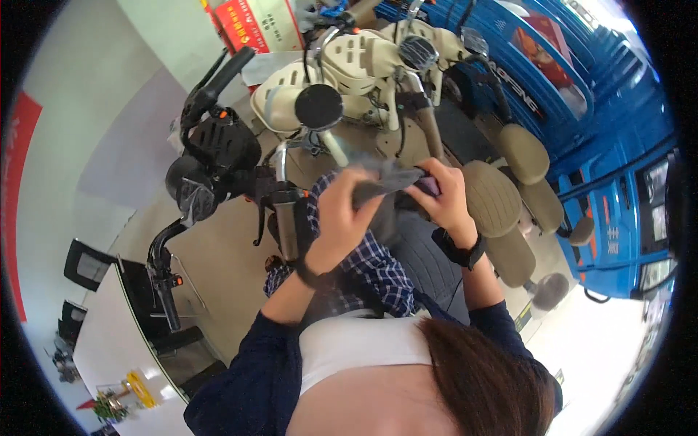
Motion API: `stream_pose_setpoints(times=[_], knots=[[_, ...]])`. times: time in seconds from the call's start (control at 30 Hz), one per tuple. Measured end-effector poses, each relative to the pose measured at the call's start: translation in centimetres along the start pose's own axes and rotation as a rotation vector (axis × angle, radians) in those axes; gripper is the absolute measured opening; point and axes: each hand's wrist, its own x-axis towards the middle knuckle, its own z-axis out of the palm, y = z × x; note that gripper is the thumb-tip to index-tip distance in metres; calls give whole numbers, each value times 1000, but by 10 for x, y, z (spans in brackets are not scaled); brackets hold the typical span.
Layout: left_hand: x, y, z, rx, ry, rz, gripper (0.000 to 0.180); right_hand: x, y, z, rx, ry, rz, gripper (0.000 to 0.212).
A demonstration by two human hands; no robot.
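A dark grey cloth (387,186) is stretched between my two hands, bunched and partly smeared by motion. My left hand (342,207) pinches its left end with the fingers closed. Its right end is gripped by my right hand (447,196), where a small purple patch shows between thumb and fingers. Below the cloth lies a dark grey quilted seat (429,254), apart from my hands. Beside it are my legs in checked blue trousers (374,265).
Cream scooters (356,62) stand close together ahead, with beige seats (493,198) to the right. A black scooter's handlebar (207,94) rises at left. A blue vehicle (614,218) borders the right. A white table (109,341) and a dark chair (87,263) are at lower left.
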Motion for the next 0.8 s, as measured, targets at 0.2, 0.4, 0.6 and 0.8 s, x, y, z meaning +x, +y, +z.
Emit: stream_pose_setpoints(times=[0.2,0.4,0.6,0.8], knots=[[-31,14,-82,179,174,-291,25,39,-25,21,90,-155,-160,31],[-28,-43,-110,616,341,-173,25,54,-31,121,88,-91,113,40],[-103,-85,-76,612,-26,-247,47,-42,-35,200,97,-253,15,58],[-64,-83,-76,694,-128,-248,47,7,-24,203,117,-189,13,47]])
